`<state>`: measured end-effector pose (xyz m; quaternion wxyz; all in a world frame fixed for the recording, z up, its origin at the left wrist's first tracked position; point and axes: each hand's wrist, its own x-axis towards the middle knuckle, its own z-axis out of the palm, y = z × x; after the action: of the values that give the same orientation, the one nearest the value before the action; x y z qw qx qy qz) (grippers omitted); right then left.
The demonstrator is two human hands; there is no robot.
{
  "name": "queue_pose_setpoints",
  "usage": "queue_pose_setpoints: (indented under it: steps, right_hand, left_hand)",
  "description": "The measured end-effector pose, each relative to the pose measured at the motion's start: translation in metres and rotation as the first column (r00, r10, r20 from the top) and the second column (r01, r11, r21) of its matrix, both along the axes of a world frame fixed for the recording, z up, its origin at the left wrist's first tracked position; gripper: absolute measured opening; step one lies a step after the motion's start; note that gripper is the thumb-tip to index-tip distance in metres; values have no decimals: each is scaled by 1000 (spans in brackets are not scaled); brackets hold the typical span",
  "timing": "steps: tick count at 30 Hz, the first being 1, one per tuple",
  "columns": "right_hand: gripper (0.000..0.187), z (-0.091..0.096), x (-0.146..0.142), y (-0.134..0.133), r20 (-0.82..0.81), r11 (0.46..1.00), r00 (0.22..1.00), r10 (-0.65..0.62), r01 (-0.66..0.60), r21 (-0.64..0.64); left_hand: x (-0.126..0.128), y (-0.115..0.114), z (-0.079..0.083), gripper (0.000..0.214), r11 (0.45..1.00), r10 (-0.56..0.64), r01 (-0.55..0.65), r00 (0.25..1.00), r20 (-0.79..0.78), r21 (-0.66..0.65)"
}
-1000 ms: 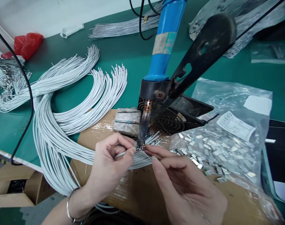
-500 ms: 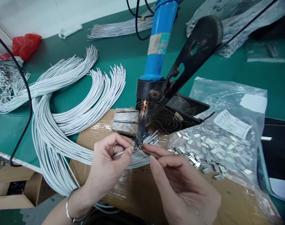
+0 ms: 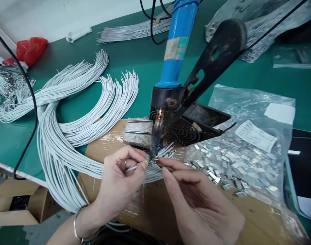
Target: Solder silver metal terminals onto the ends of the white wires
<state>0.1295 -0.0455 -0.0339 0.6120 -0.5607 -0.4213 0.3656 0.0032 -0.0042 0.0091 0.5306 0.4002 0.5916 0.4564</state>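
My left hand (image 3: 121, 180) pinches a white insulated wire (image 3: 132, 168), whose bared end lies close to the tip of a large soldering iron (image 3: 156, 134). The iron has a blue handle (image 3: 174, 47) and is clamped in a black metal stand (image 3: 211, 58), its tip pointing down just past my fingers. My right hand (image 3: 198, 197) pinches a thin metal wire (image 3: 196, 207) near a small metal terminal (image 3: 156, 161). The fingertips of both hands nearly meet at the iron's tip. Whether the terminal touches the wire end is hidden at this scale.
Bundles of white wires (image 3: 76, 136) curve across the green bench mat (image 3: 145, 58) and over a cardboard sheet (image 3: 101, 160). A clear plastic bag of metal terminals (image 3: 237, 163) lies to the right. A grey block (image 3: 138, 132) holds metal rods.
Both hands have stayed near the iron's tip with only slight shifts. The view has moved a little, and my right hand's fingers sit slightly closer to the terminal.
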Motion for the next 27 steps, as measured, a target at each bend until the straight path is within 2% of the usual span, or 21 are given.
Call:
queue_pose_setpoints:
  steps: [17,27]
  right_hand:
    - [19,-1,-2,-2,67,1000,998,-12,10,20]
    - [18,-4,-2,-2,76,1000,997,-18,17,17]
  left_hand:
    - [-1,-1,-1,11,999,-2,3,1000,-25,34]
    - [-1,1,-1,13,1000,-13,13,1000,0,-4]
